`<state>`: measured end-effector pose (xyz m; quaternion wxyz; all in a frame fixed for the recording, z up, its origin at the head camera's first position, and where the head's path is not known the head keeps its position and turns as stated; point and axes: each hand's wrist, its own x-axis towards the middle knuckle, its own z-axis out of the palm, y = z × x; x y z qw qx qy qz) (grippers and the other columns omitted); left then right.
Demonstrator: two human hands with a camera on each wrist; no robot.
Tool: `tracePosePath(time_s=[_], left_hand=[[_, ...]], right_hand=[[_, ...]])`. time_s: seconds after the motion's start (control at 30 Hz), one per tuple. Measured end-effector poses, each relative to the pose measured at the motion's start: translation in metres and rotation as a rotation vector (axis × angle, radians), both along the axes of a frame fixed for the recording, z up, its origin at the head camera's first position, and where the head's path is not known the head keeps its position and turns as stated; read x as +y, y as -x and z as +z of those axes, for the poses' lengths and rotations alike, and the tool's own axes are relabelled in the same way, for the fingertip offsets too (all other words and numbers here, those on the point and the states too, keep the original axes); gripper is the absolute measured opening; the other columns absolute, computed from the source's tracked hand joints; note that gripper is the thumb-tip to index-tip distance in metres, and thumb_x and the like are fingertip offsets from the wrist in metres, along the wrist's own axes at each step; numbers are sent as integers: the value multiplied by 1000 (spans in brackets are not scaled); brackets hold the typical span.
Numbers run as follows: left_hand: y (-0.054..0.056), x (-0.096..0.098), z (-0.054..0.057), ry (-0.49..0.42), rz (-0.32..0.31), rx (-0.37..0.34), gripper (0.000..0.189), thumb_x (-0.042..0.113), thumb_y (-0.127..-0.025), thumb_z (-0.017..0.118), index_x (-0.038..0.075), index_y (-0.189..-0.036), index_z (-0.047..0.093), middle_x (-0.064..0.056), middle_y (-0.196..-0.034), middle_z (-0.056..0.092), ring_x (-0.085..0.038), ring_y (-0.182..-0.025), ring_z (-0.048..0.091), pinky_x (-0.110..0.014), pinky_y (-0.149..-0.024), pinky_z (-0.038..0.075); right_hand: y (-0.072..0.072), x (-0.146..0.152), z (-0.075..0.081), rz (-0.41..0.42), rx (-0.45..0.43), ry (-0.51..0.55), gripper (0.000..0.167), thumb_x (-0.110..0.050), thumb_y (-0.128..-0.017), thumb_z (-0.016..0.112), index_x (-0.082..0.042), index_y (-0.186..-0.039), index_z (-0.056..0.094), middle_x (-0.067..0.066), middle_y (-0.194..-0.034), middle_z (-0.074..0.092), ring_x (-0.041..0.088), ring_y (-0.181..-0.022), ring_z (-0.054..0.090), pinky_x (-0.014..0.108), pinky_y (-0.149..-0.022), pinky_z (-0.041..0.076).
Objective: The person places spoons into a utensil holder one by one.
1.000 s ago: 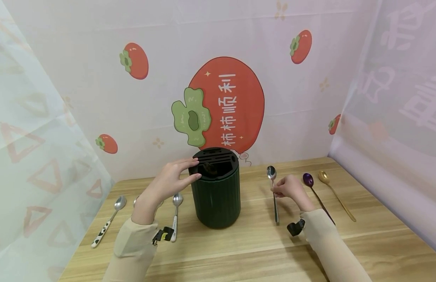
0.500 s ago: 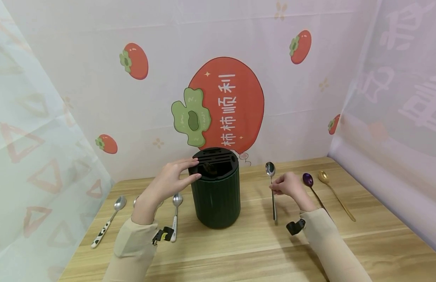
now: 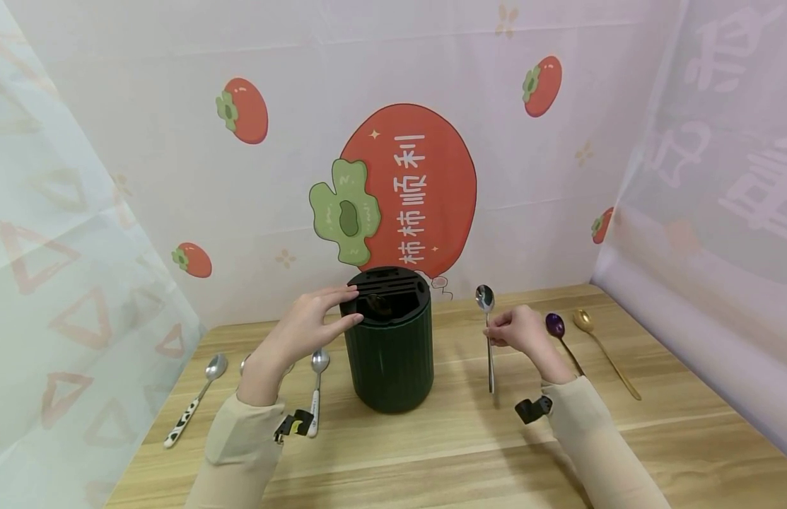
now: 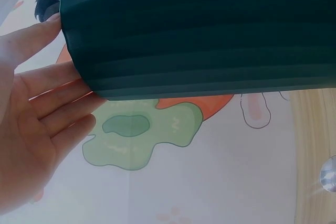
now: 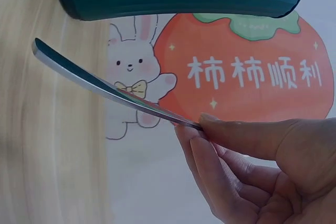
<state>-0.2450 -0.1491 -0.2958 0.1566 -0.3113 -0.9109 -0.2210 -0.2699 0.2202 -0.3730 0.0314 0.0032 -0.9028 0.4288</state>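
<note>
A silver spoon point(image 3: 489, 346) stands bowl up, raised off the table. My right hand point(image 3: 519, 330) pinches its handle between thumb and fingers; the right wrist view shows the flat handle point(image 5: 113, 94) sticking out past the fingertips. To its left is a dark green ribbed utensil holder point(image 3: 392, 364) with a black slotted top point(image 3: 388, 283). My left hand point(image 3: 310, 319) rests on the holder's left rim, fingers extended and thumb apart. Inside the holder's opening a dark brownish shape point(image 3: 379, 304) shows faintly. A dark shiny rounded object point(image 4: 50, 1) appears beyond the rim in the left wrist view.
Left on the wooden table point(image 3: 380, 466) lie a spoon with a black-and-white handle point(image 3: 192, 406) and a white-handled spoon point(image 3: 317, 389); another is mostly hidden behind the left wrist. A purple spoon point(image 3: 556, 326) and a gold spoon point(image 3: 606, 348) lie right. A printed cloth point(image 3: 291, 170) hangs behind.
My right hand has raised the silver spoon from the table, moving it up and slightly left. My left hand has stayed on the holder's rim.
</note>
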Motion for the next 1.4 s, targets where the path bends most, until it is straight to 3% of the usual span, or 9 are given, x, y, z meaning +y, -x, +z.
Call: tracePosePath(time_s=[0.33,0.57,0.83,1.1,1.4], left_hand=[[0,0,-1,-6,-3,-8,50,41,-90,62,11,-129,60,-9,-134,57,-26,-127,51,-45,-105,41],[1,0,-1,-7,-8,-1,50,41,-90,62,10,-129,60,-9,-133,58,-26,-127,51,-45,-105,41],[1,0,-1,-2,-9,2,49,40,-91,62,10,-129,60,-9,-133,57,-27,-126,51,-45,-105,42],[1,0,-1,-6,-8,-7,49,40,-91,62,10,-130,60,-9,-134,57,-27,-127,51,-45,-105,41],[-1,0,-1,-5,-5,1,49,40,-90,62,10,-129,60,-9,-133,58,-27,-126,51,-45,-105,42]], right_hand=[[-4,-5,10,-8,38,-15,18,-14,-84,72,4,-88,72,11,-75,73,18,-66,72,31,-64,59],[-6,-7,16,-7,63,-54,18,-17,-84,71,1,-87,73,8,-73,73,20,-67,72,28,-59,57],[-9,-9,22,6,64,-7,19,-16,-85,71,2,-88,72,10,-74,73,11,-61,69,28,-59,58],[-15,-12,30,12,116,-55,20,-19,-84,72,0,-87,73,8,-73,73,19,-67,72,28,-58,56],[-19,-16,38,17,146,-74,20,-22,-85,71,-1,-87,73,6,-73,73,16,-67,70,26,-58,53]])
